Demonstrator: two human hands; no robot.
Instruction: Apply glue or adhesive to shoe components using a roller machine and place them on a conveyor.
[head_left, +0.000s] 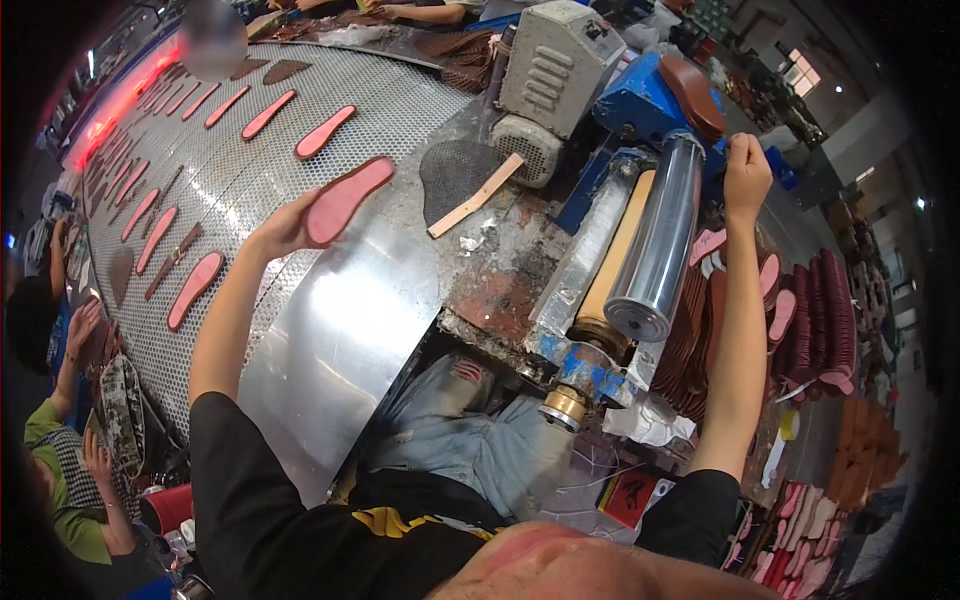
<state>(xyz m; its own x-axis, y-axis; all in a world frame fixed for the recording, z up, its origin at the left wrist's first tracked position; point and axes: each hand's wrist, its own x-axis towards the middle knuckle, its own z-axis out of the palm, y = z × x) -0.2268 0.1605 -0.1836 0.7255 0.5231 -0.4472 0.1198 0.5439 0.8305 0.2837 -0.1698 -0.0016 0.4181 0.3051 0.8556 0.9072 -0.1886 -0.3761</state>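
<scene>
Pink insole (345, 198) sat pinched in the left hand (283, 230), held just over the perforated conveyor (400, 100), not yet laid down. Many insoles already lay in rows on that conveyor. Beside it, the right hand (746, 172) was closed in a fist grip at the roller machine (640, 250).

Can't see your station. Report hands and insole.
Left hand holds pink insole above perforated belt. Right hand gripping at roller machine. Nothing blocking.

Two rollers (640, 245) on the machine, one wooden stick (476, 196), one dark mesh piece (457, 174)
</scene>
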